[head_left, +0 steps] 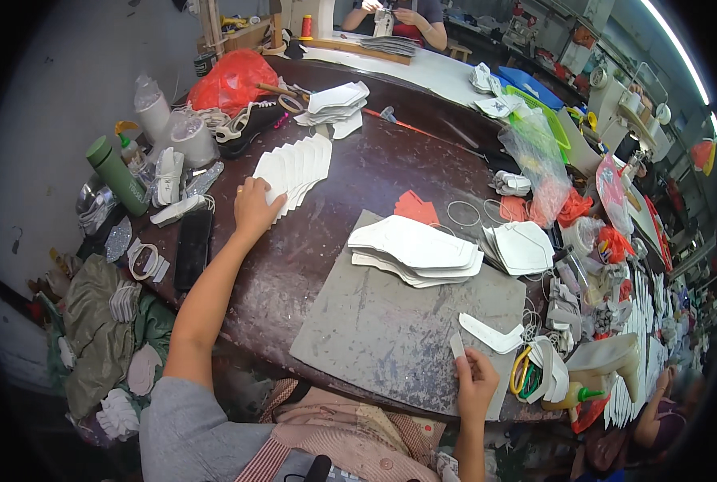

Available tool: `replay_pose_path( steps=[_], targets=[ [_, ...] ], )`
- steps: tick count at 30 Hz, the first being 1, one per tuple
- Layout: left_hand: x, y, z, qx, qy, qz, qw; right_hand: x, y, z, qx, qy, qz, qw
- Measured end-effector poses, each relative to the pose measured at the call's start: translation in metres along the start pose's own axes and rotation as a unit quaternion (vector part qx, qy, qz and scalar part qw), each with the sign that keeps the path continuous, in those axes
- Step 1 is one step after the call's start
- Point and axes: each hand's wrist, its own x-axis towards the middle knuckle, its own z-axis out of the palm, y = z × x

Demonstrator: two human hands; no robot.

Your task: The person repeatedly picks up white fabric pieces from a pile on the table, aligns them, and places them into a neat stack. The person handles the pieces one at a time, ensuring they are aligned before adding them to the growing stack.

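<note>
My left hand reaches to the near left end of a fanned row of white cut-out pieces. Its thumb and fingers close on the edge of the nearest piece. My right hand is low over a grey work board, pinching a small pale flat strip upright between thumb and fingers. Just beyond that strip lies a white bent piece. A thick stack of white cut-out pieces rests on the board's far edge, beside another white stack.
Red scraps lie behind the stack. At left stand a green bottle, a black phone and a black shoe. A glue bottle and tape rolls crowd the right edge. A co-worker sits across the table.
</note>
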Motion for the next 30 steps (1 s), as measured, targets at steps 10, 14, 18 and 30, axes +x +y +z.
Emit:
replay_pose_path(
  steps=[10, 14, 18, 30],
  targets=[
    [-0.04, 0.122, -0.109, -0.263, 0.015, 0.102, 0.959, -0.002, 0.01, -0.017, 0.112, 0.037, 0.044, 0.992],
    [-0.131, 0.17, -0.12, -0.226, -0.124, 0.514, 0.818, 0.004, 0.01, -0.015, 0.18, 0.076, 0.029, 0.98],
    [-0.174, 0.167, -0.112, -0.138, -0.234, 0.536, 0.799, 0.002, -0.02, -0.046, 0.208, 0.06, 0.099, 0.971],
    [-0.226, 0.149, -0.118, -0.239, -0.274, 0.342, 0.867, 0.021, -0.061, 0.053, -0.132, -0.373, 0.084, 0.914]
  ],
)
